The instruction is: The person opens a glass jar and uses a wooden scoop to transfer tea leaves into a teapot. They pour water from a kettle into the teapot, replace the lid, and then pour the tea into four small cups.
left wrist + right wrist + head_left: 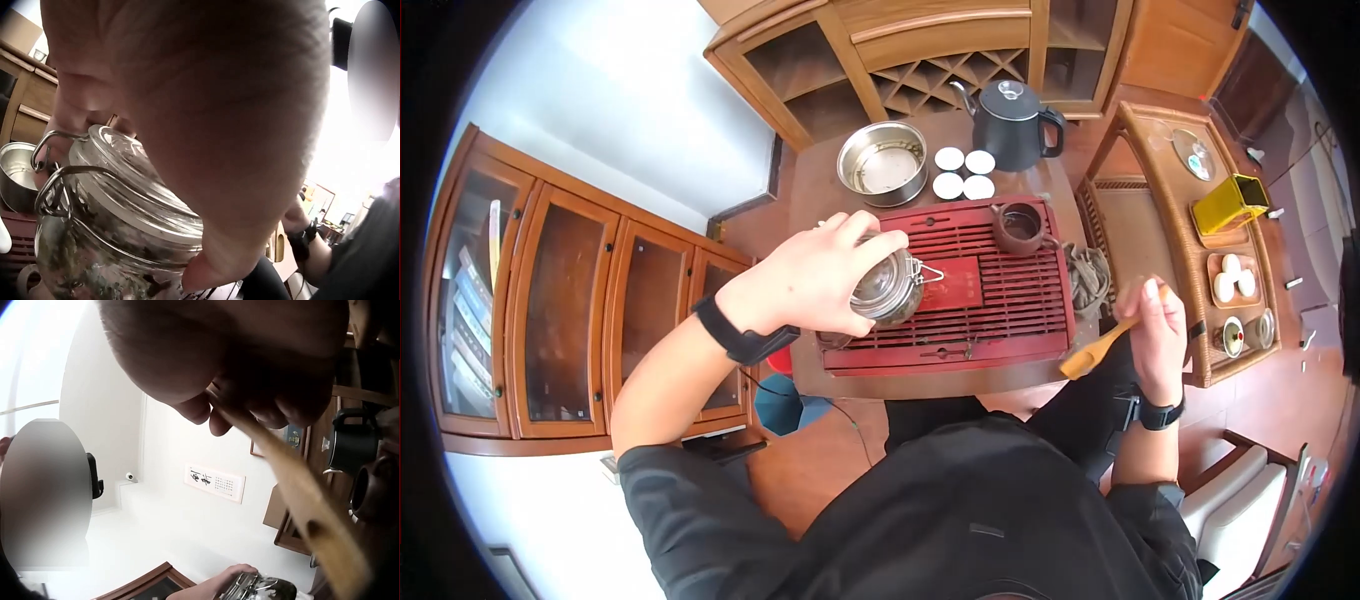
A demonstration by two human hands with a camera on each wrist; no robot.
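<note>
My left hand (815,275) grips a clip-top glass jar (892,292) from above, over the red slatted tea tray (1000,340). In the left wrist view, dark dried leaves show through the jar's wall. Its glass lid (128,156) sits on the mouth, and a wire clasp (59,194) sticks out at the side. To the right of the tray, my right hand (1160,345) pinches a wooden tea scoop (1095,352) by its handle, the broad end pointing down and left. One small dark spot shows near the scoop's broad end in the right wrist view.
A brown teapot (1020,228) stands at the tray's back right. Behind are a metal pot (882,165), several white cups (949,158) and a black kettle (1010,130). A grey cloth (1088,280) lies beside the tray. A wicker side table (1175,270) stands to the right.
</note>
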